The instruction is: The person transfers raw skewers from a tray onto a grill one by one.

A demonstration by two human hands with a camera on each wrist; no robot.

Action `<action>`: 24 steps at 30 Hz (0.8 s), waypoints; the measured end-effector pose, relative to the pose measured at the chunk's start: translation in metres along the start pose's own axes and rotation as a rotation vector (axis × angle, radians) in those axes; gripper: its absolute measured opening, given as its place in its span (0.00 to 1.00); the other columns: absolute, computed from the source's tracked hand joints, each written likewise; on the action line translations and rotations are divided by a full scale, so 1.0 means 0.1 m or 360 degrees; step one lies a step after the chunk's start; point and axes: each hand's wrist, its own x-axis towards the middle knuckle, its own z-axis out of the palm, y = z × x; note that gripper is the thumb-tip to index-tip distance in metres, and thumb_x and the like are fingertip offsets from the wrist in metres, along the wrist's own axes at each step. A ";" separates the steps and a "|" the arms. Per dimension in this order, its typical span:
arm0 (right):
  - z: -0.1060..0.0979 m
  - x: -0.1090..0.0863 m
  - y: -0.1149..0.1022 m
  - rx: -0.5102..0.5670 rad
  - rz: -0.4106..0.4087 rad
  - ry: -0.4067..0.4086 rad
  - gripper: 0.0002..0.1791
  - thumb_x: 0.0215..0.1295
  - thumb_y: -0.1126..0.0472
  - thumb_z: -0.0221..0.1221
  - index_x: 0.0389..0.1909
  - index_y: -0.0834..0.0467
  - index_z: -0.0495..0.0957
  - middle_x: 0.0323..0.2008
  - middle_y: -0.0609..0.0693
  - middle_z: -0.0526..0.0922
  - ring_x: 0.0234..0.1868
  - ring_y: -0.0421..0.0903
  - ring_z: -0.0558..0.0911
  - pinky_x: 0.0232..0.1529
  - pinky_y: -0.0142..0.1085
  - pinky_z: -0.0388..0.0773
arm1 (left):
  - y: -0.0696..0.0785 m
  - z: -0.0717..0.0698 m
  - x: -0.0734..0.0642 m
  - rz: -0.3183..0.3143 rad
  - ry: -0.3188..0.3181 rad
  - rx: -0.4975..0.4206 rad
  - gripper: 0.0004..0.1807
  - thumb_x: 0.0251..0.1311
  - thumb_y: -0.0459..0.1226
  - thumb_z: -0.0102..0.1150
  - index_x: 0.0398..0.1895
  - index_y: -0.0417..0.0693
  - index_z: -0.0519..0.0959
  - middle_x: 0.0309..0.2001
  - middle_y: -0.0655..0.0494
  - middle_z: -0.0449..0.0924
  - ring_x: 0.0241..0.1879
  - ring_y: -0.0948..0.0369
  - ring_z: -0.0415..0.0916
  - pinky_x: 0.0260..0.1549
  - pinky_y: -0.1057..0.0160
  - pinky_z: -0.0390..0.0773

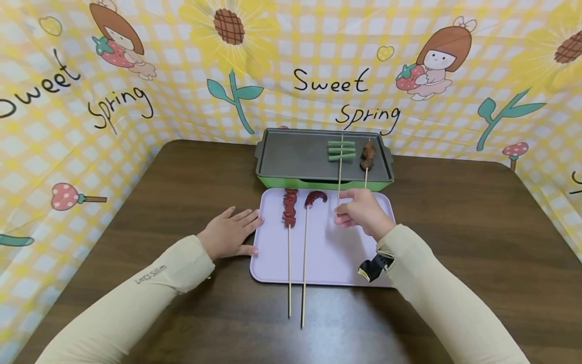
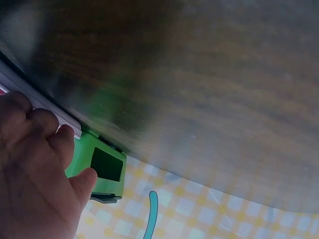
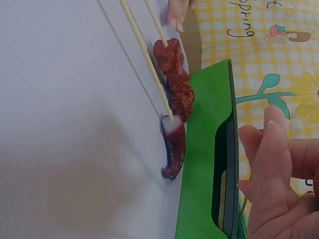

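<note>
My right hand [image 1: 364,211] pinches the wooden stick of a skewer threaded with several green bean-like pieces [image 1: 341,150]. Those pieces lie over the right part of a dark griddle plate [image 1: 291,156] with a green base. Beside them on the plate is a browned meat skewer [image 1: 367,157], its stick partly hidden by the hand. At the left edge of a pale lilac tray [image 1: 327,260], my left hand [image 1: 229,233] rests with fingers spread, fingertips at the rim. On the tray lie a red folded-meat skewer [image 1: 289,207] and a skewer with a dark red curved piece [image 1: 314,197].
Both tray skewers point their bare sticks over the tray's front edge onto the brown wooden table [image 1: 204,313]. Behind the griddle hangs a yellow checked cloth [image 1: 291,40], which also lines the left side. A black strap [image 1: 375,267] is at the right wrist.
</note>
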 end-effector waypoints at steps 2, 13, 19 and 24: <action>0.00 0.00 0.00 0.0000 0.0001 -0.0006 0.29 0.62 0.76 0.53 0.65 0.75 0.61 0.22 0.56 0.81 0.15 0.36 0.78 0.27 0.33 0.81 | 0.00 0.00 0.00 -0.0003 -0.0002 0.0002 0.43 0.63 0.62 0.45 0.72 0.42 0.59 0.72 0.44 0.55 0.70 0.49 0.54 0.66 0.42 0.52; -0.02 0.03 0.03 0.0022 0.0012 -0.0002 0.29 0.63 0.77 0.52 0.66 0.76 0.59 0.18 0.51 0.78 0.14 0.36 0.78 0.25 0.32 0.81 | 0.02 -0.01 0.00 0.0006 0.0014 0.0013 0.43 0.63 0.62 0.45 0.72 0.41 0.60 0.72 0.44 0.56 0.70 0.49 0.55 0.65 0.41 0.53; -0.03 0.05 0.04 0.0015 0.0014 -0.0010 0.29 0.63 0.76 0.52 0.66 0.76 0.59 0.17 0.51 0.77 0.14 0.36 0.78 0.24 0.32 0.81 | 0.01 0.00 0.00 -0.0004 0.0033 0.0033 0.43 0.63 0.62 0.46 0.71 0.42 0.61 0.72 0.44 0.57 0.70 0.49 0.56 0.65 0.41 0.53; -0.04 0.04 0.03 0.0012 0.0015 -0.0009 0.29 0.63 0.76 0.52 0.66 0.76 0.59 0.18 0.52 0.79 0.14 0.36 0.78 0.23 0.32 0.80 | 0.02 0.00 0.00 0.0000 0.0026 0.0024 0.43 0.63 0.62 0.46 0.71 0.41 0.60 0.72 0.44 0.56 0.70 0.49 0.56 0.65 0.41 0.53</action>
